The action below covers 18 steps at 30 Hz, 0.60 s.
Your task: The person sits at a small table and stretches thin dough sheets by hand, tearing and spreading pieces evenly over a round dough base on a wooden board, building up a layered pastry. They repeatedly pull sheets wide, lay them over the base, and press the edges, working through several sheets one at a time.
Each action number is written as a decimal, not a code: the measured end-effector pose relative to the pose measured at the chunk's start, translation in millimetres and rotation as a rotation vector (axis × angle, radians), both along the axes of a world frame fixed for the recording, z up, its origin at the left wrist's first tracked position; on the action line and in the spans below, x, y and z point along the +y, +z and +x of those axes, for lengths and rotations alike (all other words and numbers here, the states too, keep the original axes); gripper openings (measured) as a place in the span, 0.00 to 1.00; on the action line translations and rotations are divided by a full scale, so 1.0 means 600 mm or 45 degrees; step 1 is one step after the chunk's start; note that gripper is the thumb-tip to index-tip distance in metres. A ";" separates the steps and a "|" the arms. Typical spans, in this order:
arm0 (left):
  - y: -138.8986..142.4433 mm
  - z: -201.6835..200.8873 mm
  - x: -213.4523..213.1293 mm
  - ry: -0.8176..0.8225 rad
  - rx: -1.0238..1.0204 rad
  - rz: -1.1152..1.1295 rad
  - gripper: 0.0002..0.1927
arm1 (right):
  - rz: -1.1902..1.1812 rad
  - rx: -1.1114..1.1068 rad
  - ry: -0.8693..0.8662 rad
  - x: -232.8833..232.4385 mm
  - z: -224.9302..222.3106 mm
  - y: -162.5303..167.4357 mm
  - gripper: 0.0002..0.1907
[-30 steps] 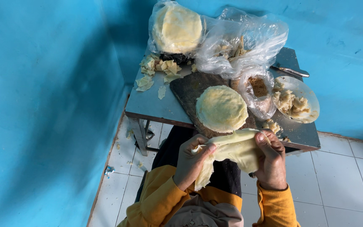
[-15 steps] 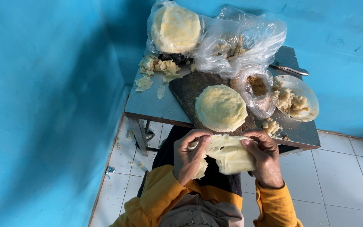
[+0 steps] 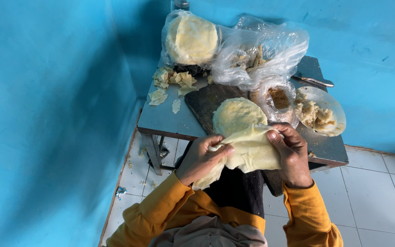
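A thin pale-yellow sheet of dough (image 3: 248,153) hangs between my two hands above my lap, just in front of the small grey table (image 3: 161,121). My left hand (image 3: 202,158) pinches its left edge, and a flap droops below that hand. My right hand (image 3: 291,153) grips its upper right corner. Right behind the sheet, a round stack of flat dough discs (image 3: 236,114) rests on a dark wooden board (image 3: 204,103).
At the table's back stand a plastic bag with a big round stack of discs (image 3: 190,39) and a crumpled clear bag (image 3: 264,50). Torn dough scraps (image 3: 172,82) lie at the left, a plate of filling (image 3: 321,112) and a knife (image 3: 314,81) at the right. Blue walls close in behind and left.
Both hands have lifted the dough sheet up toward the table edge and spread it wider; it now overlaps the front of the disc stack in view.
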<state>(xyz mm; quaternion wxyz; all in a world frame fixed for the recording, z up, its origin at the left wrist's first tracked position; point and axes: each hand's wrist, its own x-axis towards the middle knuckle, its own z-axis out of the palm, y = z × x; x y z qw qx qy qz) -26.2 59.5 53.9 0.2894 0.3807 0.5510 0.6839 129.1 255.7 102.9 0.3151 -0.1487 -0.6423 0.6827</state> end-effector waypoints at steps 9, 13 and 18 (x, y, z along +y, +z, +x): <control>-0.010 0.000 -0.022 0.235 0.285 -0.165 0.12 | 0.432 -0.332 0.040 -0.005 0.012 -0.059 0.06; -0.002 -0.022 0.013 0.281 0.383 -0.319 0.13 | 0.527 -0.220 0.065 0.021 0.004 -0.033 0.06; 0.047 -0.124 0.106 0.324 0.493 -0.450 0.14 | 0.572 -0.155 0.104 0.091 -0.089 0.016 0.05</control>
